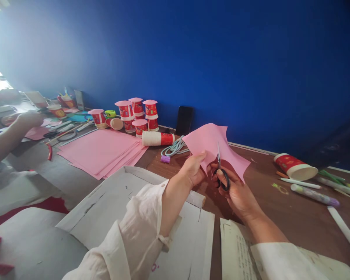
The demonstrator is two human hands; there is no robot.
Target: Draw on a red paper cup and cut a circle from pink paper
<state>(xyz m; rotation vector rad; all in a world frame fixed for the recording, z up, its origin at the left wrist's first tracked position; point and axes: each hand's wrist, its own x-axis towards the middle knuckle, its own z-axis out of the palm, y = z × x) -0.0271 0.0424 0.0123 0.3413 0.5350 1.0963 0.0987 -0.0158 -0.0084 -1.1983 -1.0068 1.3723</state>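
Note:
My left hand (192, 169) pinches the lower left edge of a pink paper sheet (210, 142), holding it up above the brown table (280, 210). My right hand (236, 192) grips black-handled scissors (221, 171) with fingers through the loops. The scissor blades point upward into the bottom edge of the pink sheet, near its middle. Both hands are close together, in front of me. White sleeves cover both forearms.
A stack of pink sheets (102, 151) lies to the left. Red paper cups (137, 112) stand behind it, with a lying cup stack (157, 138), a cable (173, 147) and a phone (183, 120). Pens and a cup (294, 166) lie right. Another person's hand (26, 120) works far left. White cardboard (119, 210) lies below.

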